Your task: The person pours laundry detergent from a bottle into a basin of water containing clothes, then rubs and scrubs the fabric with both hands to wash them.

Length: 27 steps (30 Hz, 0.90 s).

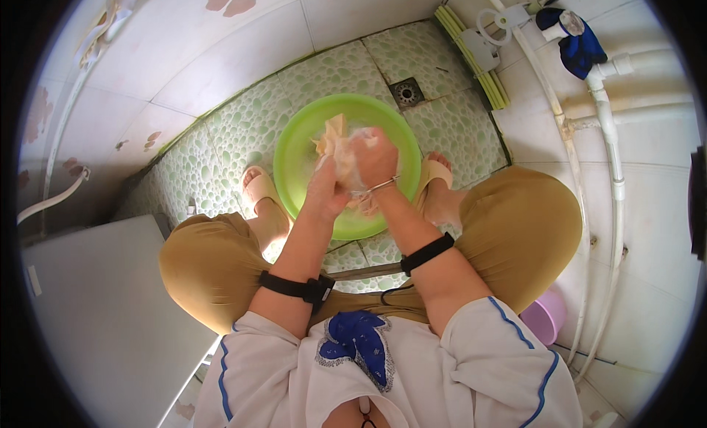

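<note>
A round green plastic basin (287,163) stands on the floor between my feet. Over it I hold a wet, pale yellowish cloth (335,131), bunched up and covered with soapy foam. My left hand (326,188) grips the cloth from the lower left. Pressed against it from the right, my right hand (376,157) is closed on the same cloth, with suds on its fingers. A lower bit of fabric (364,203) hangs beneath my wrists inside the basin. The basin's contents under my hands are partly hidden.
A floor drain (407,93) lies beyond the basin's right rim. White pipes (610,135) run along the right wall, near a folded green-and-white mop head (475,58). A pink bucket (544,317) sits by my right knee. A grey-white panel (105,312) fills the left side.
</note>
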### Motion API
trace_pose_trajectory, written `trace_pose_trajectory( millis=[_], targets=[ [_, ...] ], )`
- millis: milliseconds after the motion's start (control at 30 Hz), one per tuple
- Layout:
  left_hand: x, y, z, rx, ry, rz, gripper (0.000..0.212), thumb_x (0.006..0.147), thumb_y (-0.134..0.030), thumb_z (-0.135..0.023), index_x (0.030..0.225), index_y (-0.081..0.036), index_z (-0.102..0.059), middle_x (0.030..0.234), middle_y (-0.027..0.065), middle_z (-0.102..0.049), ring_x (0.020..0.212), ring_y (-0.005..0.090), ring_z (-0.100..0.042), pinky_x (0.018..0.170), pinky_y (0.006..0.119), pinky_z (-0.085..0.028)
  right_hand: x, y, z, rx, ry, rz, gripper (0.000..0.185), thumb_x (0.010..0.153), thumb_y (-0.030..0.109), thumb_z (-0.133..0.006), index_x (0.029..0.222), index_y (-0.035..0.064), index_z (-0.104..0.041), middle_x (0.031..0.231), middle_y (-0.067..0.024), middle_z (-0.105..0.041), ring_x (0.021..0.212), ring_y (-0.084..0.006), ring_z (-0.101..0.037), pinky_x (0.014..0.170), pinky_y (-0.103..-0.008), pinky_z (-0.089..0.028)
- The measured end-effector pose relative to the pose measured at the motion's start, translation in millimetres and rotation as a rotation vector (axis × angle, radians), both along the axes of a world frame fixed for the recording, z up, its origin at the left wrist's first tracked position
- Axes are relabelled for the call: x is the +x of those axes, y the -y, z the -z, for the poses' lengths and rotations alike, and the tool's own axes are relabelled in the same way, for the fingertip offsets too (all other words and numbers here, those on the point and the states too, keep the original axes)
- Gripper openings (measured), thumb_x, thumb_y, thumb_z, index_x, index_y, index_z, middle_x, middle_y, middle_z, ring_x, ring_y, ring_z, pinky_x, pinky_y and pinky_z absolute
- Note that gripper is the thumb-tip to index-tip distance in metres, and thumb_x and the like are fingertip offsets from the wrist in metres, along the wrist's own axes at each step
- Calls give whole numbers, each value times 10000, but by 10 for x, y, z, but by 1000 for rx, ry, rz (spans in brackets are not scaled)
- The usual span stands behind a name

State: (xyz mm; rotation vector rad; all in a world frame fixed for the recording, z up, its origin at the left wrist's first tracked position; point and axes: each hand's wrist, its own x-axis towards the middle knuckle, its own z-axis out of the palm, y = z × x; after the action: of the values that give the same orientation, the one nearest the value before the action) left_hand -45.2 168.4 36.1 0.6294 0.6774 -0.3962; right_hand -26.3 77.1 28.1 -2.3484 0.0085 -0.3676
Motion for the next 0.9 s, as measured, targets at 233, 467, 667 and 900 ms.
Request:
trace_pose_trajectory(
  millis=[233, 467, 667, 900],
  targets=[
    [63, -367, 509, -119, 369, 212, 302, 900, -282, -397, 1066, -53, -503, 1098, 90, -536, 1004, 234, -525, 857, 368, -450, -130, -183, -336, 361, 36, 45, 158, 711, 221, -616, 703, 79, -550, 718, -138, -563, 637, -302, -550, 566, -375, -431],
    [-7, -208, 521, 543, 633, 484, 212, 854, -174, -466, 1048, -91, -480, 1069, 83, -526, 1050, 212, -482, 898, 374, -411, -179, -261, -192, 214, 225, 153, 185, 740, 241, -589, 754, 63, -541, 735, -158, -547, 649, -321, -535, 588, -399, -427],
    [-86, 72, 424, 222, 280, 66, 274, 897, -272, -385, 1092, -98, -467, 1095, 74, -522, 1027, 197, -493, 878, 357, -422, -28, 17, -125, 357, -312, 240, 172, 747, 237, -580, 745, 70, -541, 738, -156, -552, 709, -335, -531, 671, -430, -411],
    [-50, -256, 580, -397, 380, 121, 256, 878, -260, -454, 1064, -89, -487, 1062, 72, -529, 1031, 195, -493, 859, 357, -427, -213, -330, 216, 72, -7, -54, 230, 810, 278, -482, 776, 60, -548, 818, -161, -568, 818, -308, -546, 701, -429, -422]
  ],
)
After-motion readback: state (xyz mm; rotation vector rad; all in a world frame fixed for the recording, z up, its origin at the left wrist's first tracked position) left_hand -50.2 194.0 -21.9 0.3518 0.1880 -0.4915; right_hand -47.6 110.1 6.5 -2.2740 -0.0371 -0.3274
